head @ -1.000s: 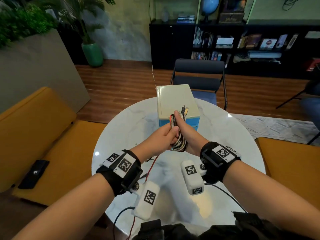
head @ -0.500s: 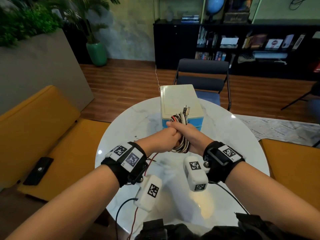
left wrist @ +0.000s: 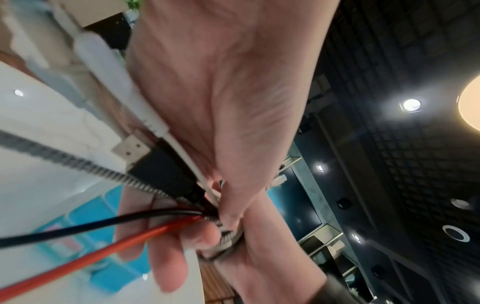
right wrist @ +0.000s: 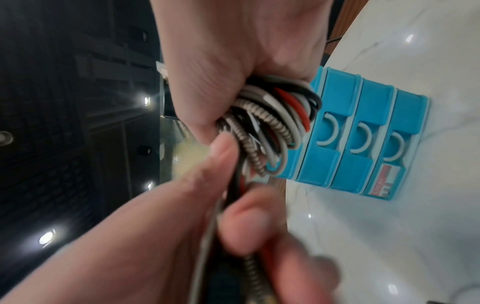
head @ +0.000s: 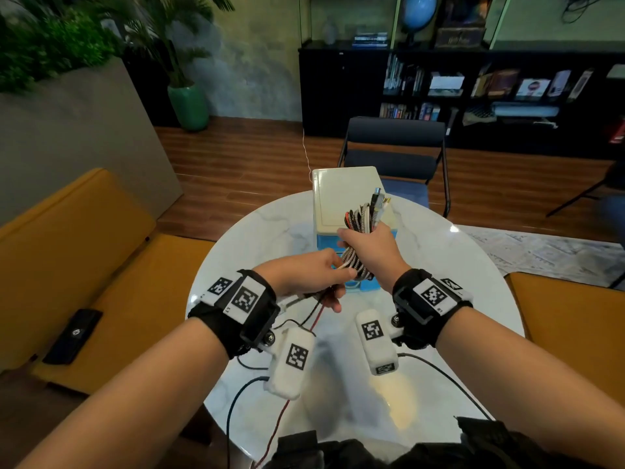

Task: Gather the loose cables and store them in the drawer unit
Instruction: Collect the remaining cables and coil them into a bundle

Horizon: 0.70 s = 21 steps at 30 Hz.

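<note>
My right hand (head: 370,252) squeezes the bundle of cables (head: 362,225) tight, up in the air just in front of the blue drawer unit (head: 341,198) on the round white table (head: 243,238). My left hand (head: 304,275) pinches the loose cable ends (left wrist: 145,222) hanging under the bundle. All the drawers look closed.

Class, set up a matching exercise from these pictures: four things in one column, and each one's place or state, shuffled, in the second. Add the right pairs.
1. cable bundle
2. drawer unit
3. black chair
4. left hand

A. stands on the marble table, drawers shut
B. beyond the table, on the wooden floor
C. gripped in the right hand
D. pinches the trailing cable ends

Pairs: 1-C, 2-A, 3-B, 4-D
</note>
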Tool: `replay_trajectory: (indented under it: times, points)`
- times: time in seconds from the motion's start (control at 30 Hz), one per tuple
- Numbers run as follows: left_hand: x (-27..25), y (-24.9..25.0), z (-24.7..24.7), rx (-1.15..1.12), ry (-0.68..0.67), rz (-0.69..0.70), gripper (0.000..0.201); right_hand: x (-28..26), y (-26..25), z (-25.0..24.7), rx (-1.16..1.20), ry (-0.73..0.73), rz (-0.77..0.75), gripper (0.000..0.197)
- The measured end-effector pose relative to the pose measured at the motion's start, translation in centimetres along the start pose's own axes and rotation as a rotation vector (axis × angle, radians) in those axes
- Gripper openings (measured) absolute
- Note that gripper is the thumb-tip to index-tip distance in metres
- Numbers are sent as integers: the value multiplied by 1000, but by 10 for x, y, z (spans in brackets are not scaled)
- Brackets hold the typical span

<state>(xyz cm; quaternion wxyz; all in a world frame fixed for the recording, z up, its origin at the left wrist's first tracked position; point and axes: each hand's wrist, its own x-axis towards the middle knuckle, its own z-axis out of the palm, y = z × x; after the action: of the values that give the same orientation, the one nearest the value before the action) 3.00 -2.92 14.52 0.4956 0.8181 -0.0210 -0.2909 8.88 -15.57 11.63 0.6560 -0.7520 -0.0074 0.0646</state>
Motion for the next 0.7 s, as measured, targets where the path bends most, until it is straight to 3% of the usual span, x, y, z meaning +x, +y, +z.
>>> replay_trajectory:
  times: [0.1,0.17,0.3,0.37,0.53,0.7]
  points:
    - [2,-16,10,-92,28,30,26,3,-2,-4,70,52,0,21]
    - [1,-24,17,-61,-33,75,21,2,-3,-5,155,23,27,25]
    - [3,-32,24,35,-165,136,36,-4,-3,-2,337,-72,46,11]
    - [5,-36,23,89,-142,163,43,-7,-4,1,421,-92,76,4]
    - [16,-45,31,165,-75,182,60,-7,-1,2,386,-15,103,13]
    - [21,-41,29,248,64,182,35,-1,2,-2,190,105,24,6]
